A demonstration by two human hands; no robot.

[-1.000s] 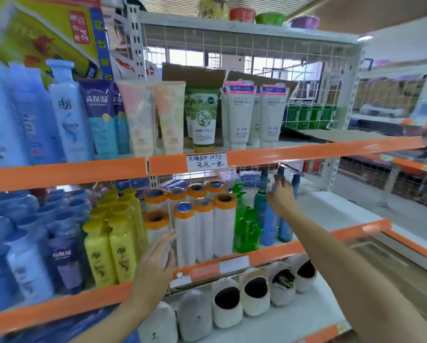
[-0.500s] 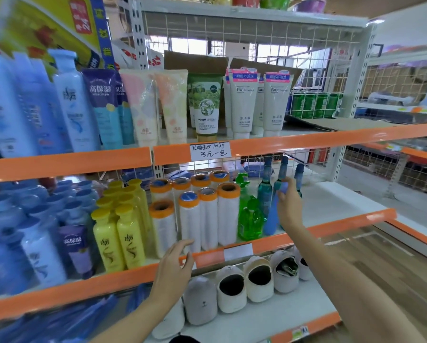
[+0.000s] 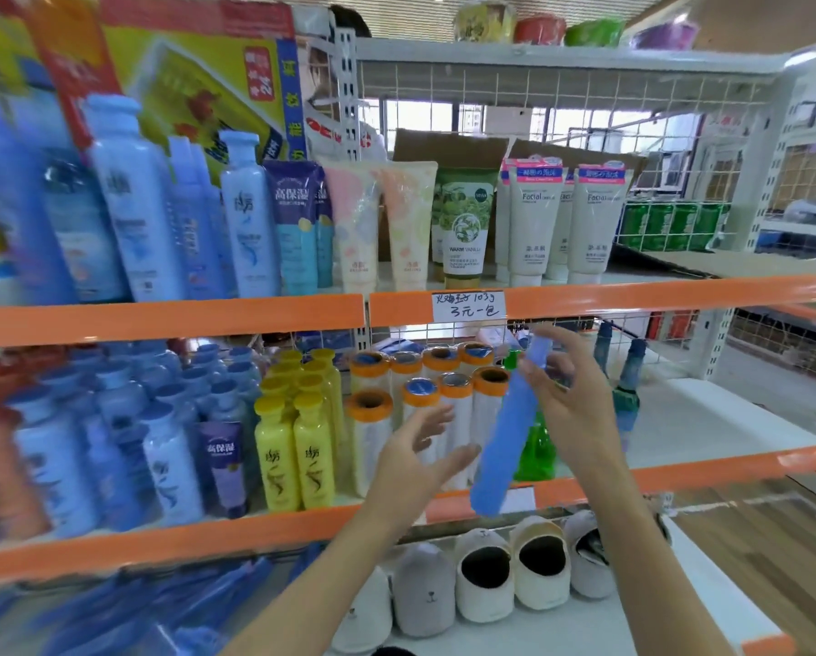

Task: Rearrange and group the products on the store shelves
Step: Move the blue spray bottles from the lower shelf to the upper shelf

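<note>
My right hand holds a long blue bottle by its upper part, tilted, in front of the middle shelf's orange edge. My left hand is open, fingers spread, just left of the bottle's lower half and not touching it. Behind them stand white rolls with orange caps, a green bottle and yellow bottles. Two more dark-blue bottles remain at the right of that shelf.
Blue bottles crowd the middle shelf's left. The upper shelf carries blue bottles and face-wash tubes. Slippers line the bottom shelf. The right part of the middle shelf is bare white board.
My right hand has lifted the blue bottle off the middle shelf and drawn it out towards me. My left hand rose from the shelf edge towards the bottle.
</note>
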